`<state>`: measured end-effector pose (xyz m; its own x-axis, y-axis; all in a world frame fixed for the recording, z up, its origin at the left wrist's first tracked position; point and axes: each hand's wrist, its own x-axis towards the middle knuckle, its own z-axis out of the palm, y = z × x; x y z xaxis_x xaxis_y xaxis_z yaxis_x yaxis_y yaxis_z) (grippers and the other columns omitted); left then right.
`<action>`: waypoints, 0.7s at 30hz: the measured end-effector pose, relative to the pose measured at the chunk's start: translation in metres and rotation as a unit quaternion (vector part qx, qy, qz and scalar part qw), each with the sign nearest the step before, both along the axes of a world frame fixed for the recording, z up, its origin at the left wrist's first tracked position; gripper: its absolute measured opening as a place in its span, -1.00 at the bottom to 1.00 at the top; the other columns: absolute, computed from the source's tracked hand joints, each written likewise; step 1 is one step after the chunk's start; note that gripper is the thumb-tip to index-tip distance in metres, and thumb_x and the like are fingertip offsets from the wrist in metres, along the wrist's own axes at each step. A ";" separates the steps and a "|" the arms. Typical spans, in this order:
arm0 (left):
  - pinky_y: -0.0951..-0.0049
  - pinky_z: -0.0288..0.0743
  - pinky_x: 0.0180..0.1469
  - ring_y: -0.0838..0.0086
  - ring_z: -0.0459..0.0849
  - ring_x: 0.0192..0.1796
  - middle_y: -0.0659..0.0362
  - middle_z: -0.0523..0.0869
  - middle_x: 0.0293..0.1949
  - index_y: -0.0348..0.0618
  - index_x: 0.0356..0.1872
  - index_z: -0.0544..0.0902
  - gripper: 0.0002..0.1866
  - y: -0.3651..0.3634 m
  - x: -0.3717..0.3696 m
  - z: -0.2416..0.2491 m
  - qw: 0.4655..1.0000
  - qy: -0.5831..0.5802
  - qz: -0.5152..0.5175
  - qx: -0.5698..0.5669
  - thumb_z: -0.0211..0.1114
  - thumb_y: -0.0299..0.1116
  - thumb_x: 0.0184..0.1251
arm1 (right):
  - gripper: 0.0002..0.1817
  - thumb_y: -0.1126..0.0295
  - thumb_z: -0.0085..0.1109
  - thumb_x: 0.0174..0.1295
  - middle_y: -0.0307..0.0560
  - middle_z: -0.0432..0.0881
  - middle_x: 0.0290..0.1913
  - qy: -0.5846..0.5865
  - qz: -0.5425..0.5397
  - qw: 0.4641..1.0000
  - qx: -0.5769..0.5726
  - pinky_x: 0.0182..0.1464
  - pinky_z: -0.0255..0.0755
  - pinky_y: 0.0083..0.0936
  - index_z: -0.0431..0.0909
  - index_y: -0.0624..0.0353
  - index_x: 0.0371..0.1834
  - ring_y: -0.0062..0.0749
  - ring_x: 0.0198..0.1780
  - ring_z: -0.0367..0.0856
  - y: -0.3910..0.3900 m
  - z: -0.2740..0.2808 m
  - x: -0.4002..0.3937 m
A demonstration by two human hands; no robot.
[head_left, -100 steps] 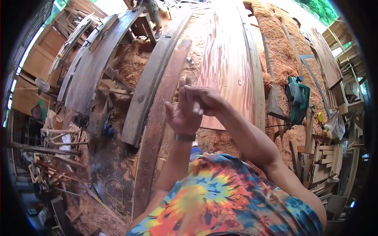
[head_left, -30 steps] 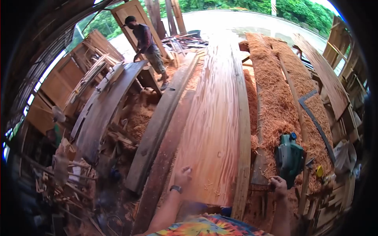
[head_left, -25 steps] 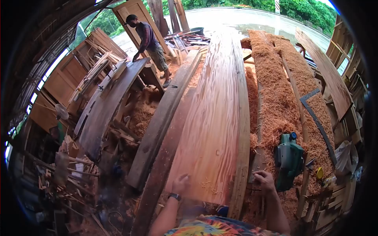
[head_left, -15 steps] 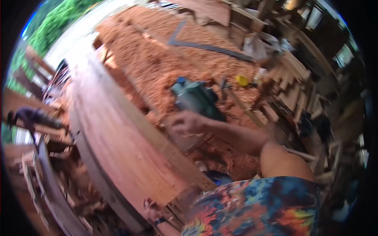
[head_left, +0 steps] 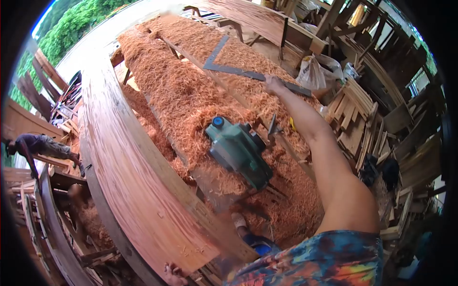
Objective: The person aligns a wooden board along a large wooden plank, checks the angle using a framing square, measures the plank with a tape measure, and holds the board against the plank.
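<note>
My right hand (head_left: 273, 85) is at the long arm of a dark metal carpenter's square (head_left: 238, 71), its fingers closed on it. The square lies on a deep layer of reddish wood shavings. Low in the view, my left hand (head_left: 174, 275) has its fingers curled at the near end of a long, wide wooden board (head_left: 148, 190); part of this hand is cut off by the frame. A green power planer (head_left: 238, 150) with a blue knob rests among the shavings between the board and my right arm.
Shavings (head_left: 167, 81) cover the bench and floor. A plastic bag (head_left: 317, 71) and stacked wood offcuts (head_left: 353, 107) are at the right. A yellow object (head_left: 292, 124) is partly behind my arm. Another person (head_left: 45, 147) bends over timber at the far left.
My right hand has moved up and away from beside the planer to the carpenter's square. My left hand stays at the board's near end, appearing lower as the view shifts.
</note>
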<state>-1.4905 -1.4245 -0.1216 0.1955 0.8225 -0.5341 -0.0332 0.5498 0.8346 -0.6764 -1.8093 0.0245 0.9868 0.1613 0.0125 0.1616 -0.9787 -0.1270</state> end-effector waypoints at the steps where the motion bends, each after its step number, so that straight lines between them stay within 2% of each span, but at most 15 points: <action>1: 0.74 0.44 -0.50 0.62 0.65 -0.33 0.19 0.68 -0.27 -0.17 0.12 0.55 -0.75 0.002 0.003 0.000 1.000 0.006 0.012 -0.001 0.12 -0.39 0.51 | -0.57 0.35 0.03 0.29 0.22 0.55 0.25 0.007 -0.008 0.999 -0.033 0.30 0.45 -0.07 0.50 0.17 0.23 0.07 0.30 0.53 -0.002 0.000 0.008; 2: 0.44 0.53 -0.30 0.39 0.62 -0.23 0.05 0.64 -0.16 -0.24 0.05 0.55 -0.64 0.003 -0.008 0.011 0.994 -0.039 -0.099 -0.025 0.15 -0.12 0.56 | -0.56 0.34 0.04 0.29 0.21 0.54 0.28 0.022 -0.001 0.999 -0.048 0.33 0.41 -0.07 0.48 0.17 0.24 0.04 0.33 0.49 -0.004 -0.002 0.017; 4: 0.69 0.33 -0.49 0.62 0.50 -0.46 0.22 0.60 -0.35 -0.21 0.03 0.57 -0.78 -0.010 0.023 0.037 0.999 0.032 -0.010 -0.023 0.13 -0.30 0.57 | -0.52 0.32 0.06 0.29 0.17 0.50 0.33 0.049 0.013 0.996 -0.078 0.39 0.34 -0.07 0.45 0.17 0.28 0.00 0.41 0.41 -0.007 -0.011 0.043; 7: 0.64 0.39 -0.45 0.55 0.56 -0.43 0.17 0.67 -0.34 -0.29 0.13 0.55 -0.68 -0.019 0.031 0.039 0.997 0.070 0.021 -0.009 0.17 -0.28 0.53 | -0.54 0.30 0.02 0.33 0.14 0.53 0.30 0.079 -0.009 0.987 -0.142 0.38 0.34 -0.08 0.43 0.12 0.30 -0.02 0.39 0.44 0.002 -0.017 0.057; 8: 0.64 0.40 -0.45 0.55 0.58 -0.42 0.16 0.69 -0.33 -0.30 0.16 0.55 -0.66 -0.020 0.028 0.037 0.997 0.080 0.022 0.006 0.18 -0.29 0.52 | -0.58 0.29 0.01 0.32 0.16 0.57 0.23 0.040 -0.002 0.989 -0.145 0.32 0.37 -0.05 0.47 0.11 0.24 0.02 0.32 0.50 0.005 -0.022 0.061; 9: 0.68 0.39 -0.44 0.55 0.60 -0.40 0.11 0.73 -0.27 -0.34 0.19 0.54 -0.62 -0.008 -0.004 -0.003 0.993 0.075 -0.024 0.085 0.20 -0.30 0.49 | -0.61 0.28 0.00 0.31 0.18 0.62 0.15 -0.001 0.004 0.989 -0.147 0.27 0.40 -0.01 0.50 0.11 0.17 0.06 0.24 0.55 0.003 -0.033 0.070; 12: 0.49 0.54 -0.36 0.41 0.66 -0.33 0.04 0.75 -0.20 -0.34 0.15 0.57 -0.57 -0.009 -0.017 -0.011 0.969 0.056 -0.110 0.214 0.26 -0.22 0.43 | -0.71 0.23 -0.02 0.32 0.20 0.71 -0.07 -0.097 0.011 0.990 -0.100 0.07 0.48 0.05 0.63 0.08 -0.07 0.12 0.03 0.68 -0.019 -0.085 0.129; 13: 0.63 0.43 -0.47 0.54 0.59 -0.40 0.16 0.66 -0.30 -0.26 0.10 0.56 -0.69 -0.004 -0.010 -0.006 0.998 0.017 -0.016 0.055 0.19 -0.30 0.48 | -0.60 0.19 -0.14 0.46 0.30 0.64 0.09 -0.098 -0.031 0.993 -0.065 0.18 0.47 -0.05 0.63 0.17 0.06 0.03 0.17 0.60 -0.026 -0.103 0.154; 14: 0.77 0.33 -0.57 0.68 0.51 -0.47 0.27 0.58 -0.41 -0.18 0.05 0.54 -0.79 -0.001 0.008 0.010 0.991 -0.027 0.089 -0.100 0.11 -0.37 0.52 | -0.60 0.19 -0.11 0.44 0.23 0.71 -0.15 -0.121 0.122 0.981 -0.089 -0.03 0.57 -0.12 0.65 0.23 -0.03 0.07 -0.07 0.70 -0.021 -0.063 0.129; 16: 0.78 0.27 -0.58 0.69 0.46 -0.45 0.30 0.50 -0.40 -0.18 0.00 0.53 -0.84 -0.006 0.020 0.023 0.983 -0.101 0.053 -0.142 0.06 -0.41 0.53 | -0.64 0.27 -0.09 0.38 0.23 0.69 -0.14 -0.127 0.187 0.971 -0.077 -0.03 0.55 -0.10 0.64 0.26 -0.04 0.10 -0.08 0.69 -0.017 -0.047 0.132; 17: 0.77 0.26 -0.60 0.69 0.45 -0.49 0.31 0.48 -0.43 -0.17 -0.03 0.53 -0.87 -0.009 0.026 0.027 0.984 -0.090 0.067 -0.137 0.07 -0.44 0.52 | -0.66 0.32 -0.09 0.35 0.23 0.68 -0.13 -0.126 0.199 0.970 -0.067 -0.03 0.54 -0.08 0.63 0.28 -0.04 0.11 -0.09 0.68 -0.013 -0.040 0.136; 18: 0.78 0.24 -0.60 0.69 0.41 -0.55 0.32 0.48 -0.47 -0.16 -0.06 0.54 -0.88 -0.006 0.026 0.026 0.971 -0.157 0.074 -0.163 0.08 -0.45 0.51 | -0.67 0.36 -0.08 0.32 0.23 0.68 -0.13 -0.129 0.205 0.968 -0.062 -0.03 0.53 -0.07 0.62 0.30 -0.05 0.13 -0.09 0.67 -0.012 -0.025 0.140; 19: 0.72 0.31 -0.58 0.66 0.45 -0.57 0.25 0.59 -0.43 -0.17 -0.07 0.55 -0.88 -0.008 0.028 0.024 0.981 -0.099 0.098 -0.139 0.12 -0.41 0.48 | -0.68 0.40 -0.07 0.29 0.23 0.67 -0.12 -0.131 0.210 0.967 -0.057 -0.03 0.52 -0.06 0.62 0.31 -0.05 0.15 -0.10 0.67 -0.009 -0.012 0.147; 21: 0.64 0.41 -0.53 0.62 0.50 -0.57 0.20 0.66 -0.41 -0.19 -0.06 0.56 -0.84 -0.011 0.034 0.033 0.995 0.002 0.062 -0.083 0.16 -0.36 0.45 | -0.70 0.49 -0.06 0.23 0.23 0.65 -0.11 -0.143 0.217 0.964 -0.049 -0.03 0.50 -0.04 0.60 0.35 -0.06 0.18 -0.11 0.66 0.006 0.028 0.135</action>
<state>-1.4568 -1.4354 -0.0882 0.0960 0.7409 -0.6647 -0.1069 0.6716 0.7332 -0.5410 -1.8037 0.0525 0.7847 0.5724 0.2378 0.5732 -0.8162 0.0730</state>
